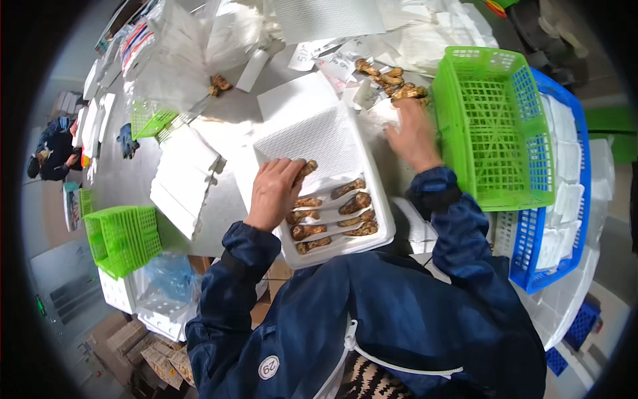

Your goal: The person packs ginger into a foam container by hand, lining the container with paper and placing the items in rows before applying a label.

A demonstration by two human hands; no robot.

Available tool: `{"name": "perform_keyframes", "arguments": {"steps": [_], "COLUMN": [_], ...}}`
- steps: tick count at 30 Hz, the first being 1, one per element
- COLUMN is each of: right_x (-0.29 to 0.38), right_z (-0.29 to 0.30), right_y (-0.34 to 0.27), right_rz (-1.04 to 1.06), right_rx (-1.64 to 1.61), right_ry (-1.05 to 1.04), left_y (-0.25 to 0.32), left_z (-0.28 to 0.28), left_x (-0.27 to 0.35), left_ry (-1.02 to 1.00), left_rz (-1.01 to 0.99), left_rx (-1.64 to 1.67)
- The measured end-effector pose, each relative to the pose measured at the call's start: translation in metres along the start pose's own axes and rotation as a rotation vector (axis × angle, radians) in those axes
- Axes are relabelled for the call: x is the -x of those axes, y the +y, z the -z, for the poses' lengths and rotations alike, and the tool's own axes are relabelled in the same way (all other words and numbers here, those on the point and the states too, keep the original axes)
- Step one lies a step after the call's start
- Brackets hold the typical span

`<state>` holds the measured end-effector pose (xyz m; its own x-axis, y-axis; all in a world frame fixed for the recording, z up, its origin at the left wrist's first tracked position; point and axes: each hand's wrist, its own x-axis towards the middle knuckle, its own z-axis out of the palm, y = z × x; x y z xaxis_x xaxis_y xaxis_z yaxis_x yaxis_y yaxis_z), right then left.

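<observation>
A white foam box (384, 224) lies before me, lined with textured white paper (309, 134). Brown, stubby mushrooms, such as this one (356, 203), rest in two columns at its near end, with white paper between the rows. Over the left column, my left hand (275, 189) grips a mushroom (310, 168) whose end sticks out past the fingers. My right hand (413, 137) reaches to a loose pile of mushrooms (394, 80) beyond the box's right side. Its fingertips are at the nearest mushroom (411, 92), the thumb held apart; nothing is visibly gripped.
A green plastic basket (491, 129) stands at right beside a blue crate (528, 249) of white packets. White foam pieces (182, 179) lie left. Plastic bags (169, 60) and paper crowd the far side. Nested green baskets (122, 239) and another person (57, 149) are farther left.
</observation>
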<state>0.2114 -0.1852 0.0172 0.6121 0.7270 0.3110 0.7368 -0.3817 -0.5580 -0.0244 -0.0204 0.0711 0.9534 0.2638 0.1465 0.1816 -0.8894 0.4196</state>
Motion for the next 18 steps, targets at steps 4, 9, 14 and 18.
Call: {"name": "perform_keyframes", "arguments": {"steps": [4, 9, 14, 18], "right_x": [-0.016, -0.020, -0.028, -0.017], "right_z": [-0.027, -0.045, -0.045, -0.039], "right_y": [0.057, 0.065, 0.078, 0.089], "right_rz": [-0.283, -0.396, -0.444, -0.372], "right_rx": [0.356, 0.469, 0.480, 0.517], "right_ry": [-0.069, -0.103, -0.099, -0.072], "left_y": [-0.031, -0.034, -0.038, -0.044], "left_z": [-0.016, -0.020, -0.028, -0.030], "left_x": [0.022, 0.035, 0.030, 0.028], "left_ry": [-0.119, -0.169, -0.180, -0.214], "left_rz": [0.011, -0.027, -0.049, -0.073], "left_rx": [-0.069, -0.050, 0.028, 0.009]}}
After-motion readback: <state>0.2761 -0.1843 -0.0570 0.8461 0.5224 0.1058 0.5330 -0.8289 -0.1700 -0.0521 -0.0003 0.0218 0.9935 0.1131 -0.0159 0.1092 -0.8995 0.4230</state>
